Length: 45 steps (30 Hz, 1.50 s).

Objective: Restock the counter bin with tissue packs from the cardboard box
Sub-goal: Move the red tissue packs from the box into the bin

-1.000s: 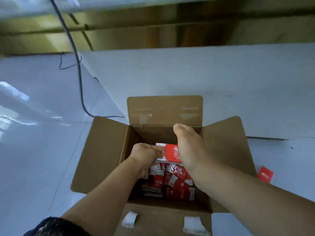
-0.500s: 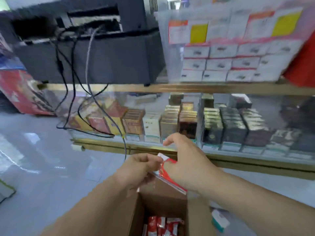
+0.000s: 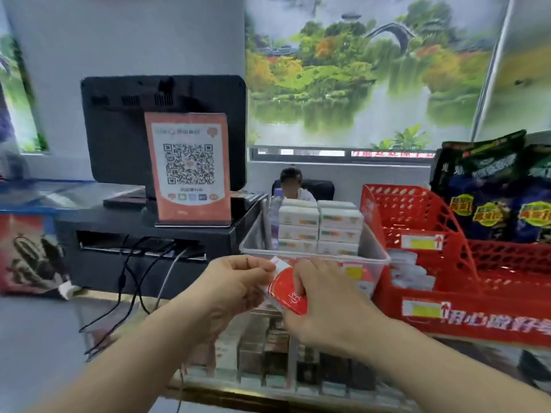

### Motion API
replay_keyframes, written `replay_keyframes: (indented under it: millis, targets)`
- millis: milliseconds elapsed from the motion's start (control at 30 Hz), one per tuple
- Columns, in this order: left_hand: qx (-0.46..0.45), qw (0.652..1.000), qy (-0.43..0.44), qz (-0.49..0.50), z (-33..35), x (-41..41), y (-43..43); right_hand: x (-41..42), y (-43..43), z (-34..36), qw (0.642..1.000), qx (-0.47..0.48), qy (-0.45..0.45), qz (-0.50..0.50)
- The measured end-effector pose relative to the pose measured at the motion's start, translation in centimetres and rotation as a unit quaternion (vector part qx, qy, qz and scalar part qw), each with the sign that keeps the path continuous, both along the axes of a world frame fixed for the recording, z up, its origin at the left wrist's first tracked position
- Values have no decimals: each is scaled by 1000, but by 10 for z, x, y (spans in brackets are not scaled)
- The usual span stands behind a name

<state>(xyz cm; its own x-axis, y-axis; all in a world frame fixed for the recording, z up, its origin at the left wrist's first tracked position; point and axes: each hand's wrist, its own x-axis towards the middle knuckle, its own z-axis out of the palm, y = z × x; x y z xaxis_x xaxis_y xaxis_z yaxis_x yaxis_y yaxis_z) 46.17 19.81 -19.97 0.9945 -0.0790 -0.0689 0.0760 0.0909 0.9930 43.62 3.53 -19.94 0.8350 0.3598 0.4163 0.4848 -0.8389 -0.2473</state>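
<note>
While the left grip (image 3: 235, 284) pinches its white end, the right grip (image 3: 328, 308) clamps the red tissue pack (image 3: 284, 291) — both just beside the clear bin (image 3: 370, 240).

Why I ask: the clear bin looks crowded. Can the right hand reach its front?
Probably yes: the right hand, gripping the red pack, is at the near rim of the clear bin; nothing covers its open front.

One head-worn wide-angle view, taken from behind and above the left hand (image 3: 235, 283) and right hand (image 3: 326, 308), faced forward and slightly down. Both are framed close; the counter bin (image 3: 376, 257) is caught just beyond them.
</note>
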Motion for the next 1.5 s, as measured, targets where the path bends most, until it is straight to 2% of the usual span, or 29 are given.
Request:
replay_keyframes:
  millis: [133, 233, 400, 533, 733, 1000, 1167, 1267, 1400, 1500]
  targets:
    - [-17, 999, -25, -25, 49, 13, -19, 16, -20, 39, 998, 3, -45, -46]
    - [-12, 999, -47, -18, 81, 29, -22, 47, -42, 67, 987, 44, -84, -128]
    - [-46, 996, -70, -14, 118, 51, -19, 108, -75, 79, 962, 75, -46, -257]
    - [-56, 994, -90, -25, 129, 66, -12, 143, -84, 56, 947, 17, 30, -318]
    - [-44, 995, -75, -47, 114, 85, 1, 167, -81, 19, 902, -73, 192, -379]
    - [-72, 994, -50, -63, 94, 102, 14, 186, -65, 11, 854, -144, 239, -439]
    - [-67, 993, -54, -76, 89, 107, 20, 192, -63, 6, 838, -218, 244, -437]
    - [-64, 994, -60, -65, 89, 107, 21, 188, -62, 12, 853, -207, 208, -432]
    - [-74, 995, -57, -36, 88, 99, 18, 177, -51, 27, 901, -78, 93, -415]
    - [-93, 994, -51, -11, 85, 89, 13, 166, -33, 42, 938, 43, -2, -345]
